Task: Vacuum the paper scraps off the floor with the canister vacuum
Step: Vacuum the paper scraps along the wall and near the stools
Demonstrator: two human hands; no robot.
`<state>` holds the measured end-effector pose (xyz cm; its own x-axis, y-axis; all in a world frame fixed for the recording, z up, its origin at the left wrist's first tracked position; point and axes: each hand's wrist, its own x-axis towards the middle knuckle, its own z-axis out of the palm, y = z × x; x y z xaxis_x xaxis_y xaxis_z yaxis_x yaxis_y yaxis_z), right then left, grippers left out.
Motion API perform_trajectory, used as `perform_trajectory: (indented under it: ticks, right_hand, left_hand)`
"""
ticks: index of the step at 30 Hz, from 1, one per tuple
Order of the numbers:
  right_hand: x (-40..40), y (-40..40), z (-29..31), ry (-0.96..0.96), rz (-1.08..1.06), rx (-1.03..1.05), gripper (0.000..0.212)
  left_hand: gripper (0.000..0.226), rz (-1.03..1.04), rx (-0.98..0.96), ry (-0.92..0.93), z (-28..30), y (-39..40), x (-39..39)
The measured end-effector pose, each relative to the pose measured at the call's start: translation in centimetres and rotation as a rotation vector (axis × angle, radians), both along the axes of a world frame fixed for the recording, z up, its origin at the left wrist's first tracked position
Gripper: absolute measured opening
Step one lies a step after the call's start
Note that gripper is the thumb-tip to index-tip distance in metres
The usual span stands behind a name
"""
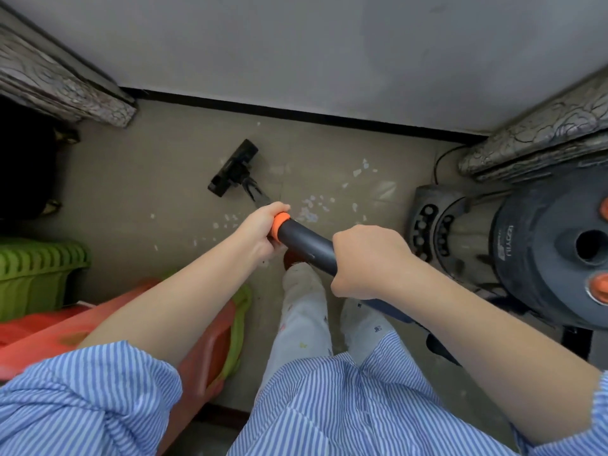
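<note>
At the far left a green plastic crate (39,271) stands on the floor (138,192), its ribbed rim toward the camera; what lies inside it cannot be seen. Just in front of it, and partly overlapping it, is an orange-red plastic bin (204,340) with a green edge showing along its right side; its contents are hidden too, behind the left forearm.

Further right, the black floor nozzle (234,168) of the vacuum rests flat on the beige floor, well short of the dark baseboard (296,115). The wand runs from it back toward the person. The left hand (261,230) grips the wand at its orange collar (280,223), fingers curled round it. The dark grey tube (306,246) continues down to the right hand (365,263), which is clenched round it with the knuckles up.

The paper scraps (311,209) lie scattered on the floor between the nozzle and the canister, thickest just beyond the left hand, with loose bits trailing left and toward the wall. None touch the nozzle.

Below the hands are pale printed trousers (306,307) and a blue-striped shirt (329,406).

At the right stands the canister vacuum (539,258), dark grey and round, with an open hose port on its top and orange buttons at its edge. Beside it on the left sits a grey ribbed part (437,225) with round holes. A black cord (439,162) loops on the floor behind.
</note>
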<state>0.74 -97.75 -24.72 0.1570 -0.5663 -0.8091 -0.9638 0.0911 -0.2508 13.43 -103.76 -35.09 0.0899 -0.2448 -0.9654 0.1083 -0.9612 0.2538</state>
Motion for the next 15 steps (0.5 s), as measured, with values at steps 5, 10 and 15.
perform_trajectory:
  ticks: [5, 10, 15]
  right_hand:
    - [3.0, -4.9, -1.9, -0.009, -0.057, -0.022, 0.015]
    - [5.0, -9.3, -3.6, 0.002, -0.121, -0.021, 0.014]
    - [5.1, -11.2, -3.9, 0.005, -0.175, -0.009, 0.019]
  left_hand:
    - [0.019, -0.040, -0.062, -0.028, -1.1, -5.5, 2.6]
    - [0.018, -0.111, -0.070, -0.030, -2.5, -10.7, 3.9]
    - [0.023, -0.179, -0.061, -0.032, -2.6, -12.6, 3.5]
